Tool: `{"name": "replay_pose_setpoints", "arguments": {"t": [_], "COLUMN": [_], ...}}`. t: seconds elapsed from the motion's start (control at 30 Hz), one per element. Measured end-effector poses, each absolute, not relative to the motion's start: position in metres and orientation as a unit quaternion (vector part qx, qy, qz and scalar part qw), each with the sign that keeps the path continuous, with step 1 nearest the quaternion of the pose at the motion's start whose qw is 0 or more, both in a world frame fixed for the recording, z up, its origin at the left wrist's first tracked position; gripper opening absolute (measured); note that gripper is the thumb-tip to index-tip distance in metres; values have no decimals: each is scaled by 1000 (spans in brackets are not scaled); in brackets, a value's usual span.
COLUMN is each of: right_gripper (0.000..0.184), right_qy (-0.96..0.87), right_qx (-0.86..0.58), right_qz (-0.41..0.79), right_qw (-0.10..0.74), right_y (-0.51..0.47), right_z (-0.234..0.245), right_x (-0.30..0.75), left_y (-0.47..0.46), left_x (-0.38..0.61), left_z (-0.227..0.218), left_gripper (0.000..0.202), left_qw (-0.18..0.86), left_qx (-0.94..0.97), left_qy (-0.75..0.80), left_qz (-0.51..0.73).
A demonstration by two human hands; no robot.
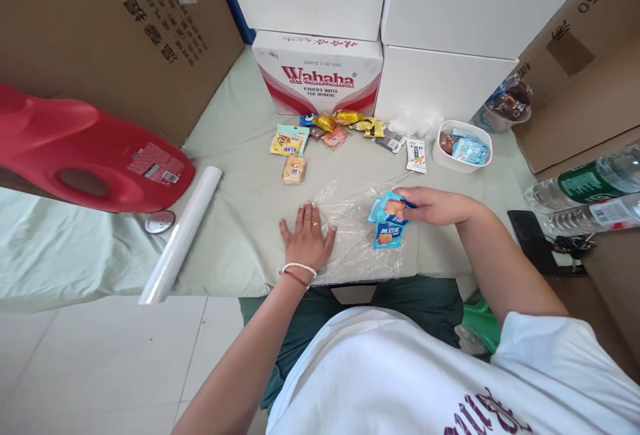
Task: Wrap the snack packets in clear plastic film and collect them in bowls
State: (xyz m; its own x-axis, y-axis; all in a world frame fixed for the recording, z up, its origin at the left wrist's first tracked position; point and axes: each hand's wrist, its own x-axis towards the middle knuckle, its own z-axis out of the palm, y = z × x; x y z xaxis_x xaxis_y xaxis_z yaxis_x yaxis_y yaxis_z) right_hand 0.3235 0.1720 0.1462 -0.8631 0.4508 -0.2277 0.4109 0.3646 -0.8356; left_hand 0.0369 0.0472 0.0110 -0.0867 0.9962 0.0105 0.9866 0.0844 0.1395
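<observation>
My left hand (307,238) lies flat, fingers stretched out, pressing the left edge of a clear plastic sheet (350,221) spread on the pale green cloth. My right hand (433,205) pinches a blue snack packet (391,207) over the sheet's right part. A second blue packet (387,235) lies on the sheet just below it.
Several loose snack packets (330,129) lie further back by a Wahaha box (319,75). A white bowl (463,147) of snacks sits right. A film roll (181,233) and red jug (85,151) lie left; water bottles (590,198) at right; cardboard boxes around.
</observation>
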Motion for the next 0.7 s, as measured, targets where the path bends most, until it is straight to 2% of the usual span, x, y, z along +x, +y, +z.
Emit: {"name": "replay_pose_setpoints", "arguments": {"t": [0.23,0.43,0.53,0.63,0.7], "right_gripper": [20,29,25,20,26], "right_qy": [-794,-727,-683,-698,-711], "right_qx": [-329,-418,-482,-566,-606], "right_qz": [505,523,531,426,344], "right_qw": [80,153,136,104,90], "right_y": [190,150,109,72,57], "right_z": [122,109,88,65,57], "right_x": [260,289,300,299,293], "left_y": [47,46,47,46,46], "left_x": [36,36,36,35,34], "left_z": [12,14,13,12,12], "left_gripper": [73,72,72,71,71], "left_qw": [41,47,52,50,48], "left_qx": [678,676,678,680,682], "left_qy": [731,732,730,728,725], "left_qz": [62,69,72,78,80]}}
